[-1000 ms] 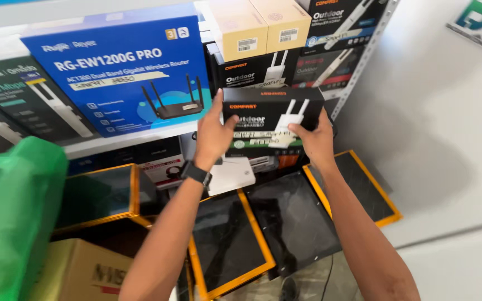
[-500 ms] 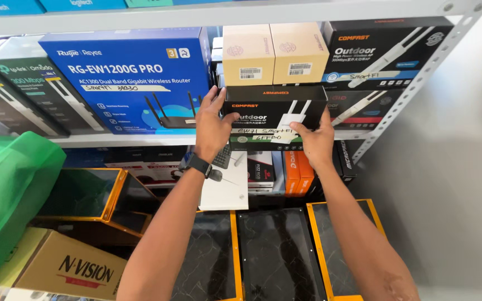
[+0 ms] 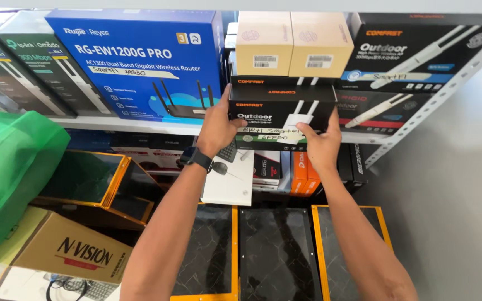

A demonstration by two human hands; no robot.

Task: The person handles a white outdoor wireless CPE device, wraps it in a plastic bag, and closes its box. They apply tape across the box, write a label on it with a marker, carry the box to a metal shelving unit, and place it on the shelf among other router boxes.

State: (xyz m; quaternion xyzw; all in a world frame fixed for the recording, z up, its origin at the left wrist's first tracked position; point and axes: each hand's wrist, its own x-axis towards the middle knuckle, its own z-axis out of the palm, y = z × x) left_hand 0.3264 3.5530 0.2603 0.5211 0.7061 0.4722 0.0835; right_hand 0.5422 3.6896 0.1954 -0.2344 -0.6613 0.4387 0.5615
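Both my hands hold a black router box (image 3: 277, 114) with white antennas pictured on it, level with the front edge of a white shelf (image 3: 118, 125). My left hand (image 3: 218, 124) grips its left end and wears a black watch at the wrist. My right hand (image 3: 320, 142) supports its lower right corner. The box sits just in front of a matching black box (image 3: 269, 81) on the shelf, under two beige cartons (image 3: 294, 43).
A large blue router box (image 3: 140, 61) stands left of the gap; big black antenna boxes (image 3: 419, 53) stand right. Below are orange-framed black panels (image 3: 277, 253), a white box (image 3: 229, 187), orange boxes (image 3: 300, 173), a brown carton (image 3: 68, 248) and a green bag (image 3: 6, 173).
My hands have carried the black box closer to the shelf, and my view has moved in and up toward the shelf.
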